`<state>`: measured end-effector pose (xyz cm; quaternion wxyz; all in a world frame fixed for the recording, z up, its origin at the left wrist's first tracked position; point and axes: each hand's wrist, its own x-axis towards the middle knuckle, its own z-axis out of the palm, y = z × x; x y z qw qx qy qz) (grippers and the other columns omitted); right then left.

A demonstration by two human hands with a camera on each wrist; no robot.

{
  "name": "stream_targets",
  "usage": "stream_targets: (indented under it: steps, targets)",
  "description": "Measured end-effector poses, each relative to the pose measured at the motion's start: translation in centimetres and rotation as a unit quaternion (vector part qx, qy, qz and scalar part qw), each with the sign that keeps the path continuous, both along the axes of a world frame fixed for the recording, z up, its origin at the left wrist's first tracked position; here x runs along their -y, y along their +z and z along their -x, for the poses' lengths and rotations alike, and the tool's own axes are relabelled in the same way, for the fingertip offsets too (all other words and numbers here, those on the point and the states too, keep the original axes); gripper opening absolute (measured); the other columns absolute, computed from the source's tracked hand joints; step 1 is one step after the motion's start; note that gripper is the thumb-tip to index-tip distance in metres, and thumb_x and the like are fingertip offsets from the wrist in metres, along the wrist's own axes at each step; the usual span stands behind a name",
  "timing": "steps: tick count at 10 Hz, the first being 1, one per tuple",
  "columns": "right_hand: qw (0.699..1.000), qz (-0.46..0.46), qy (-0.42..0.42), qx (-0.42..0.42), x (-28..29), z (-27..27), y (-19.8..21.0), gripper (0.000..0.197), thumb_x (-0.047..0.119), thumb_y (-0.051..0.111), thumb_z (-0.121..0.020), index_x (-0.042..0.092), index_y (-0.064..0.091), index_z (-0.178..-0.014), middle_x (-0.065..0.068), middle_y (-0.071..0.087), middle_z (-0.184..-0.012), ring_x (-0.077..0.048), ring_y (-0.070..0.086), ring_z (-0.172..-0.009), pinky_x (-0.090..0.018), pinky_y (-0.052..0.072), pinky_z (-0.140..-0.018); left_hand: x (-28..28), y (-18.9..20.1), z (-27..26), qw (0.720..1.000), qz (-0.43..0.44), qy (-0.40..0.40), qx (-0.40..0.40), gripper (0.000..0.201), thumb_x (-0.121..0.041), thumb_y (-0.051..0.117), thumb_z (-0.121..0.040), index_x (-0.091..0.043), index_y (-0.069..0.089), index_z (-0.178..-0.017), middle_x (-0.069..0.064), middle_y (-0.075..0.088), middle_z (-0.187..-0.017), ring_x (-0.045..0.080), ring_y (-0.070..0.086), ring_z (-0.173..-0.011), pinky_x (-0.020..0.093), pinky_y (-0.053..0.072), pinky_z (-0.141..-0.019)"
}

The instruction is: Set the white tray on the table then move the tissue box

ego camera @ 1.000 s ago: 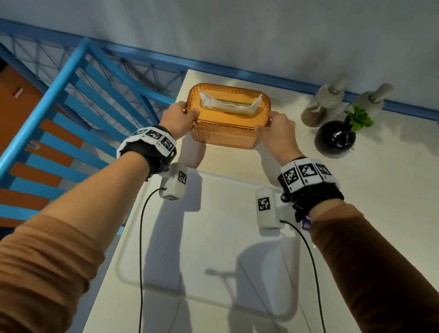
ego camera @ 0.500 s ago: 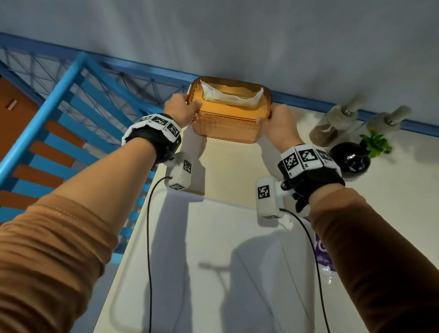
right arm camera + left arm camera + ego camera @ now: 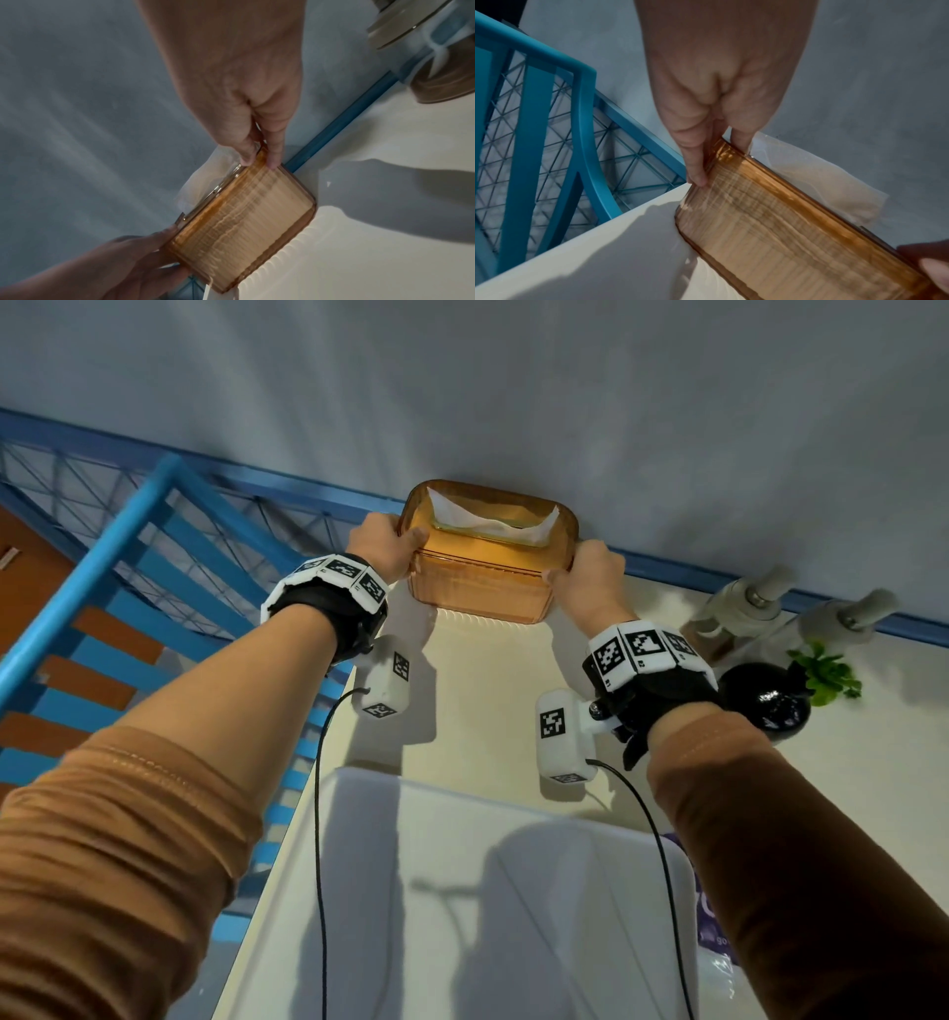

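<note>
We hold tissue box (image 3: 488, 557) aloft over far table (image 3: 488, 690) edge, long axis left-right. Left hand (image 3: 382, 546) pinches left end, right hand (image 3: 590, 580) right end, equally near. White tray (image 3: 513, 891) rests near us, below.

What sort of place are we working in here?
Probably a home landing beside a staircase: a blue railing over orange steps, a cream table against a grey wall, and a small potted plant.

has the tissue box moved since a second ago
Yes. The tissue box, held by both hands, has lifted off the table and now overlaps the blue wall stripe it sat below earlier.
</note>
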<state>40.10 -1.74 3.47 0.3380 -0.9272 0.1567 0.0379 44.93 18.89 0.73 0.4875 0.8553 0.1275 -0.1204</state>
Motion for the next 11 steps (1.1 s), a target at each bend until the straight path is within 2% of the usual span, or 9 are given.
stream_targets:
  steps: [1, 2, 5, 8, 9, 10, 11]
  targets:
    - [1.000, 0.000, -0.005, -0.001, -0.2, -0.4, 0.0, 0.032, 0.014, 0.057, -0.092, -0.004, 0.057, -0.119, -0.017, 0.058, -0.125, -0.029, 0.059, -0.105, -0.023, 0.038, -0.074, -0.1, 0.0, -0.3, 1.000, 0.003, -0.003, 0.001, 0.042, -0.033, 0.054, -0.090, -0.001, 0.062, -0.115, 0.025, 0.069, -0.112, 0.037, 0.067, -0.104, 0.049, 0.052, -0.099]
    - [1.000, 0.002, -0.004, -0.002, -0.2, -0.6, -0.1, 0.032, 0.014, 0.057, -0.092, -0.004, 0.057, -0.118, -0.019, 0.057, -0.125, -0.031, 0.059, -0.109, -0.023, 0.038, -0.075, -0.3, -0.3, -0.8, 1.000, 0.002, -0.001, 0.005, 0.045, -0.037, 0.055, -0.086, 0.001, 0.063, -0.111, 0.027, 0.068, -0.112, 0.039, 0.067, -0.104, 0.050, 0.053, -0.097]
    - [1.000, 0.002, -0.005, -0.005, -0.4, -0.5, 0.0, 0.033, 0.015, 0.056, -0.092, -0.003, 0.055, -0.120, -0.019, 0.054, -0.128, -0.031, 0.059, -0.109, -0.025, 0.039, -0.077, -0.1, 0.3, -0.5, 1.000, 0.016, -0.005, 0.001, 0.040, -0.030, 0.052, -0.092, 0.000, 0.060, -0.117, 0.025, 0.068, -0.116, 0.037, 0.067, -0.105, 0.049, 0.053, -0.098]
    - [1.000, -0.004, -0.005, -0.012, -0.6, -0.1, 0.3, 0.032, 0.016, 0.054, -0.094, -0.004, 0.055, -0.119, -0.020, 0.056, -0.125, -0.031, 0.059, -0.110, -0.025, 0.040, -0.076, 0.7, 0.9, 0.3, 1.000, -0.019, 0.004, -0.001, 0.044, -0.035, 0.047, -0.094, -0.002, 0.057, -0.122, 0.023, 0.065, -0.122, 0.038, 0.062, -0.113, 0.048, 0.048, -0.103]
    - [1.000, -0.011, -0.003, -0.021, -0.6, 0.6, 1.1, 0.034, 0.017, 0.048, -0.096, -0.003, 0.051, -0.123, -0.020, 0.056, -0.128, -0.032, 0.056, -0.114, -0.026, 0.037, -0.076, 1.2, 1.6, 1.4, 0.995, -0.102, 0.002, 0.012, 0.059, -0.044, 0.038, -0.097, 0.001, 0.041, -0.136, 0.024, 0.051, -0.138, 0.039, 0.047, -0.130, 0.045, 0.039, -0.106]
    - [1.000, -0.030, 0.003, -0.001, -0.2, 1.8, 1.6, 0.037, 0.015, 0.046, -0.096, 0.003, 0.043, -0.132, -0.018, 0.053, -0.131, -0.031, 0.054, -0.117, -0.025, 0.037, -0.079, 1.1, 2.1, 2.8, 0.993, -0.111, 0.018, 0.024, 0.063, -0.041, 0.036, -0.098, -0.001, 0.025, -0.146, 0.022, 0.041, -0.148, 0.037, 0.039, -0.137, 0.044, 0.034, -0.110]
    - [0.999, -0.021, 0.030, -0.005, 0.2, 3.8, 2.6, 0.038, 0.007, 0.045, -0.094, 0.004, 0.042, -0.132, -0.019, 0.052, -0.131, -0.032, 0.051, -0.119, -0.030, 0.042, -0.088, 0.8, 3.2, 4.2, 0.993, -0.095, 0.050, 0.047, 0.059, -0.025, 0.047, -0.095, -0.004, 0.025, -0.146, 0.021, 0.044, -0.145, 0.036, 0.043, -0.133, 0.041, 0.038, -0.107]
